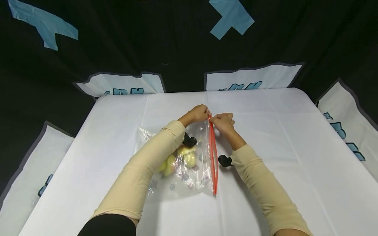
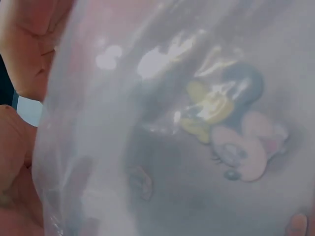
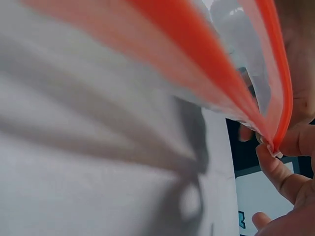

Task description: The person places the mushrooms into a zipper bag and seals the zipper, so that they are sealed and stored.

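Note:
A clear zip bag (image 1: 177,188) printed with small cartoon figures lies across the middle of the table, its red zip strip (image 1: 215,170) facing right. Yellow rounded items (image 1: 189,159) show through the plastic, partly covered by the left forearm. At the far end of the strip, my left hand (image 1: 198,114) pinches the bag's corner. Close beside it, my right hand (image 1: 223,123) pinches the end of the zip between thumb and finger. In the right wrist view, a small pale slider (image 3: 274,151) sits at those fingertips, and the two red edges spread apart from there.
The white-covered table (image 1: 295,157) spreads out around the bag. Black cloth (image 1: 183,46) with light blue tape (image 1: 231,18) hangs behind it. White printed sheets (image 1: 251,78) stand along the table's edges. A black wrist camera (image 1: 225,161) is at the right wrist.

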`<state>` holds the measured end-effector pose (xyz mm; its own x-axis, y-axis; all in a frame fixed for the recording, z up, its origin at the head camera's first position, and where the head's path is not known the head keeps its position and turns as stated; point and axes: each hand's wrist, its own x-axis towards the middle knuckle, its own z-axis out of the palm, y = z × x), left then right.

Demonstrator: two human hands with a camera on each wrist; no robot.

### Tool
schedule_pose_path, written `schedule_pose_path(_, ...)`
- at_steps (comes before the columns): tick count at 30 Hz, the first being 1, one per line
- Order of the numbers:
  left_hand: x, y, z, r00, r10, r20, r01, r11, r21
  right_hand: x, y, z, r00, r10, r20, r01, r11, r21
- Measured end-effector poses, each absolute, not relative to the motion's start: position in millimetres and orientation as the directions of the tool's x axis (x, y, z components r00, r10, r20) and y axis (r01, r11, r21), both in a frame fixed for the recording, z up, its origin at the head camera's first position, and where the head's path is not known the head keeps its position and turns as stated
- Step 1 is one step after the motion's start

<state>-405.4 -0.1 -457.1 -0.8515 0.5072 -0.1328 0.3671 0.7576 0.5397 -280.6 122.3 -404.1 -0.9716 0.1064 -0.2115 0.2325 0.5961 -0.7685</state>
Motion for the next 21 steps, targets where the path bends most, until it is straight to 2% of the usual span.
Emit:
schedule_pose_path(4, -377.6, -3.5, -427.1, -0.866, 0.471, -0.170, 0.292, 0.751, 0.592, -273.4, 122.8, -402.5, -0.973, 0.107, -0.204, 0.227, 0.593, -0.773)
schedule_pose_path(8, -346.0, -8.3, -396.9, -0.912, 0.359, -0.197, 0.206, 0.818, 0.537, -259.7, 117.5, -406.0, -0.977, 0.059, -0.205, 0.201, 0.575, -0.793)
schedule_pose_path(16, -342.2, -7.1, -392.6, -0.919, 0.378, -0.112, 0.294, 0.846, 0.445, -222.6, 118.3, -416.7, -0.989, 0.050, -0.142, 0.147, 0.536, -0.831)
schedule_pose_path(21, -347.5, 0.3, -388.7, -0.915, 0.396, -0.071, 0.327, 0.836, 0.440, -191.7, 128.4, -417.3, -0.994, 0.014, -0.109, 0.099, 0.550, -0.829)
